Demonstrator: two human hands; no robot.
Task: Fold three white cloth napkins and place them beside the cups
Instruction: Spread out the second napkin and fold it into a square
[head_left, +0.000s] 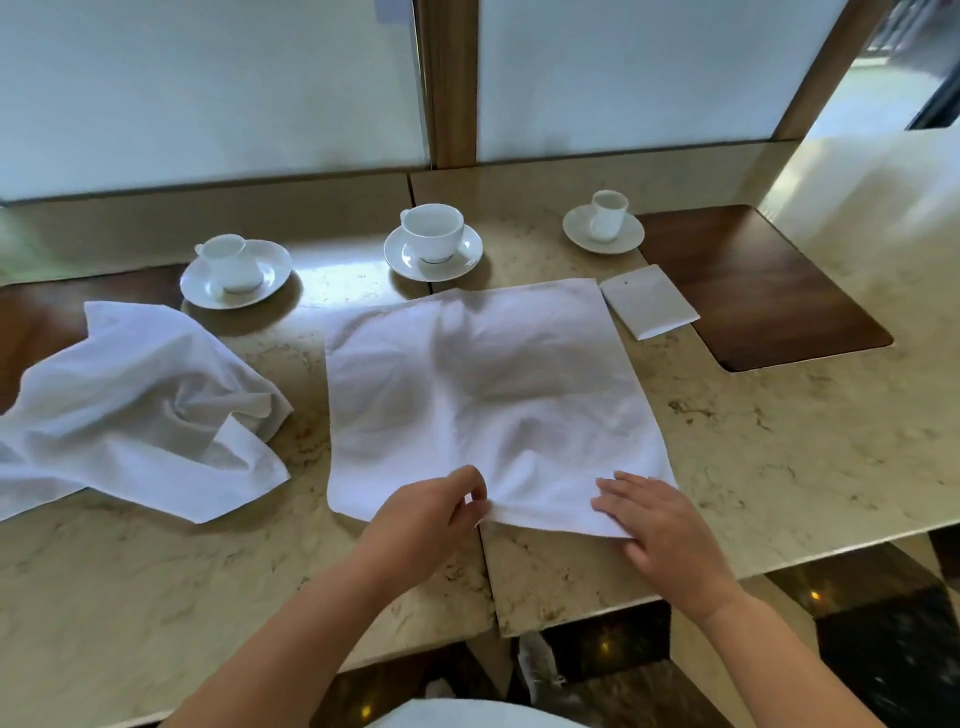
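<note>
A white napkin (483, 395) lies spread flat in the middle of the marble table. My left hand (431, 514) pinches its near edge between thumb and fingers. My right hand (660, 525) rests flat on its near right corner. A second napkin (135, 410) lies crumpled at the left. A third napkin (649, 300), folded into a small rectangle, sits just in front of the right cup (607, 214). The middle cup (432, 231) and the left cup (231, 261) each stand on a saucer behind the cloths.
Dark wooden inlays (753, 291) are set into the marble table (779, 441) at right and far left. A seam runs through the table under the spread napkin. Frosted panels with a wooden post (449, 83) stand behind the cups. The table's near edge drops to a dark floor.
</note>
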